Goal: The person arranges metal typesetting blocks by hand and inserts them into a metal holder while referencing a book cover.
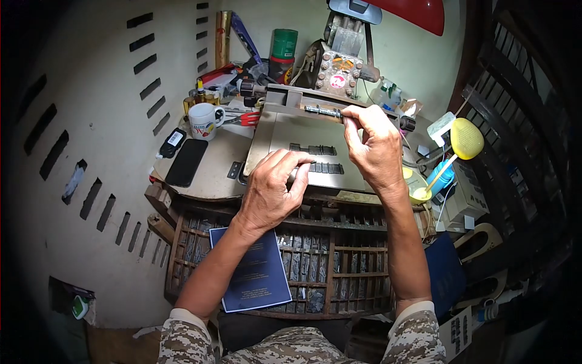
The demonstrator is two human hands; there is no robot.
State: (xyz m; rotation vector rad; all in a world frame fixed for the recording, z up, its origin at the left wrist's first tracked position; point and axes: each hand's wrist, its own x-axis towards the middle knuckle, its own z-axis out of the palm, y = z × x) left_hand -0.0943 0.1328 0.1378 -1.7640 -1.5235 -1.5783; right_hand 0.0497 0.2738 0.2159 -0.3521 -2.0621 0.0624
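My right hand [374,142] is raised over the far side of the press plate [285,130], thumb and forefinger pinching the right end of a short row of metal type [323,111]. My left hand [276,188] rests at the plate's near left part. Its thumb and forefinger tips come together by the left end of a lower row of metal type [327,168]; whatever is between them is hidden. Just beyond lies another row of metal type [321,150], dark and uneven, flat on the plate.
A machine [339,73] stands behind the plate. To the left are a white mug [205,121] and a black phone [187,162]. A yellow strainer [467,138] leans at right. Below, a dark blue printed sheet [257,273] lies across a compartmented type case [330,267].
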